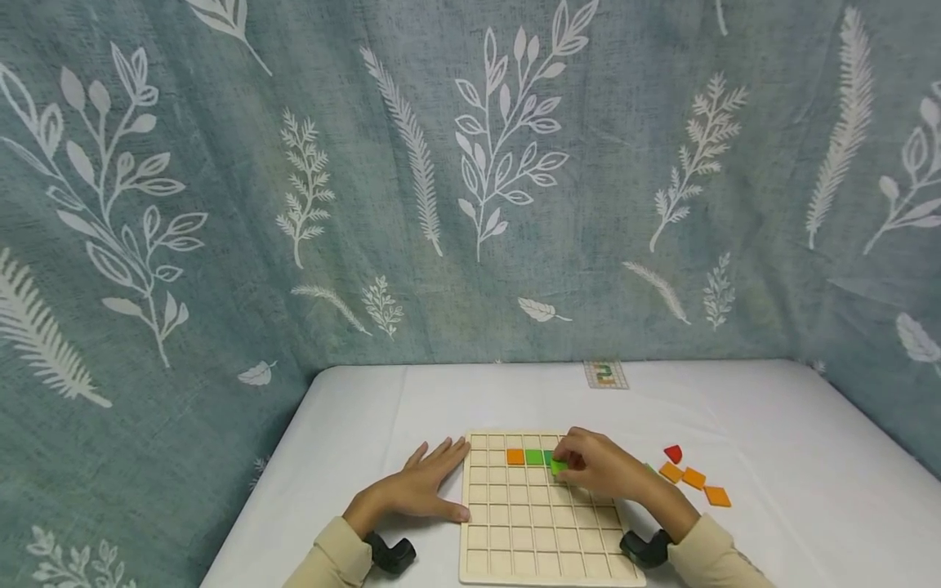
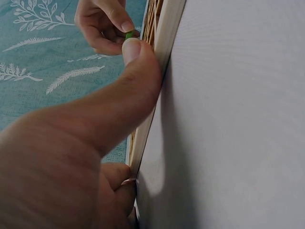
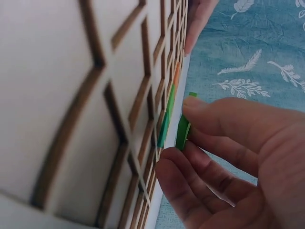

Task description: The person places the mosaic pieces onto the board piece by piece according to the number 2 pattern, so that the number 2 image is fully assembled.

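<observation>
Holding a green tile in a pinch between thumb and fingers of the right hand, tilted, apart from the grid board, by the right end of the row of seated tiles

Resting left hand at the board's left edge, spread wide, with thumb and fingertips against the rim

Can see an orange tile, a second green tile and a partly hidden teal tile side by side in the second row from the top

Can also see a red piece, three loose orange tiles and a mostly hidden green piece on the white table, right of the board

Got a patterned card at the table's far edge, leaf-print cloth behind
</observation>
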`<state>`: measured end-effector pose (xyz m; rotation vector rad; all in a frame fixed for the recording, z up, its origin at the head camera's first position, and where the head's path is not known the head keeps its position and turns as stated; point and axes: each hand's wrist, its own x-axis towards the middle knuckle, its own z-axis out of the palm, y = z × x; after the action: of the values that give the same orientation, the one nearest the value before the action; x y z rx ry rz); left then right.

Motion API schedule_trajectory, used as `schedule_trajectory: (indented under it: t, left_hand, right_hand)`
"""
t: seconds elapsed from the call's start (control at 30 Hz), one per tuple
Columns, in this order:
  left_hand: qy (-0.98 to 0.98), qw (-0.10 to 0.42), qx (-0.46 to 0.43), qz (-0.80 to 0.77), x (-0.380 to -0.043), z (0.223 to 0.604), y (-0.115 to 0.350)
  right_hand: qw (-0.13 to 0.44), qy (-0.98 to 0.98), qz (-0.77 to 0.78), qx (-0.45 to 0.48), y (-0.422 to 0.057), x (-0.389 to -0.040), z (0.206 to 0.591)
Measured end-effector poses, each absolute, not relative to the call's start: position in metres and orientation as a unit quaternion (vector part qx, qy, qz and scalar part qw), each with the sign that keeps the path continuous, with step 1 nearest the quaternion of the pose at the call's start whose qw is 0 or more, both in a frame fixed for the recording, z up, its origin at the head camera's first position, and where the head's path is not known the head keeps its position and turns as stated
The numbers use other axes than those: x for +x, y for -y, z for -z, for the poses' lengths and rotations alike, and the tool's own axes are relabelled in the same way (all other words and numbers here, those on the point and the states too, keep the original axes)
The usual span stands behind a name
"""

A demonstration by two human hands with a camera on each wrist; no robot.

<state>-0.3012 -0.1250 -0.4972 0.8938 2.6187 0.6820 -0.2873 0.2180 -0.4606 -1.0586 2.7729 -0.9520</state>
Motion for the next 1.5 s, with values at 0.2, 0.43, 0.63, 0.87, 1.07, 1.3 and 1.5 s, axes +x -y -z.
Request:
schedule_trajectory:
  t: [0.2,0.43,0.63,0.87,1.07,1.3,1.5]
  left_hand:
    - [-0.907,0.143,0.321,-0.234,-0.303,0.493,0.122]
    - [-0.909,0.134,0.318,-0.232,-0.305,0.488,0.121]
    - [-0.907,0.139,0.316,-0.241,-0.303,0.488,0.119]
    - [-0.909,0.136,0.313,-0.238,-0.304,0.490,0.120]
    - [-0.908,0.138,0.313,-0.241,-0.305,0.489,0.121]
    - [-0.908,0.139,0.309,-0.246,-0.303,0.493,0.122]
    - [-0.908,0.140,0.308,-0.246,-0.302,0.498,0.123]
  right_hand:
    - [0.004,-0.891,0.296,-0.343,-0.219,-0.286,0.460]
    - [0.003,-0.892,0.291,-0.346,-0.219,-0.292,0.457]
    - [0.009,-0.889,0.296,-0.349,-0.220,-0.292,0.460]
    - [-0.004,-0.885,0.286,-0.366,-0.219,-0.292,0.463]
    - [-0.008,-0.886,0.283,-0.368,-0.218,-0.292,0.461]
    - [-0.001,-0.881,0.290,-0.374,-0.219,-0.290,0.464]
    - [0.003,-0.883,0.299,-0.362,-0.217,-0.287,0.469]
